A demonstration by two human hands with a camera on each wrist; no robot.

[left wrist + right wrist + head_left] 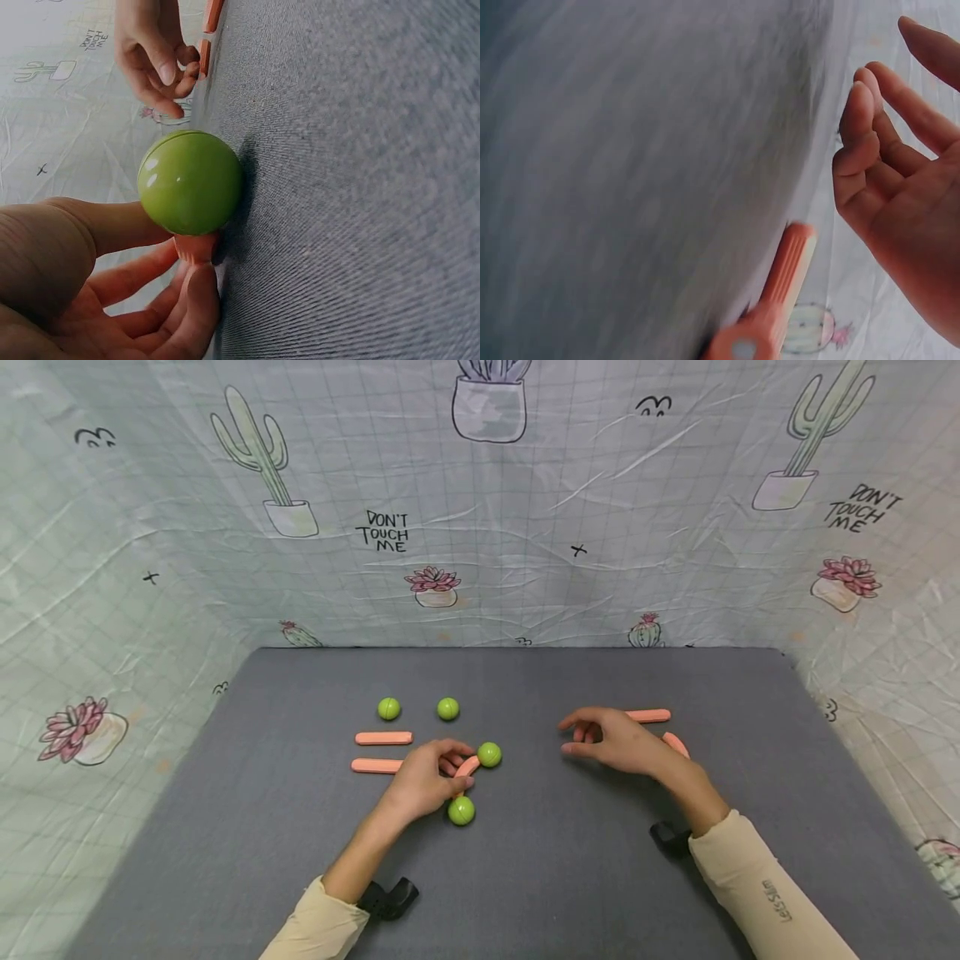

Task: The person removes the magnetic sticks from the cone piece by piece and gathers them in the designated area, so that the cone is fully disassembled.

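Note:
My left hand (427, 779) pinches a curved orange stick (467, 767) between thumb and fingers. One end of that stick meets a green ball (489, 754); a second green ball (461, 811) sits by its other end. The left wrist view shows the nearer ball (191, 182) large, with ribbed orange stick (196, 247) just below it, partly hidden by the fingers. Above the table at the right hovers my right hand (617, 741), its fingers loosely bent and holding nothing. Behind it lie a straight orange stick (649, 716) and a curved orange stick (675, 744).
Two green balls, one on the left (388, 708) and one beside it (447, 708), rest farther back. In front of them are two straight orange sticks, the upper (383, 738) and the lower (377, 766). A cactus-print cloth (510, 527) encloses the grey table (540, 877).

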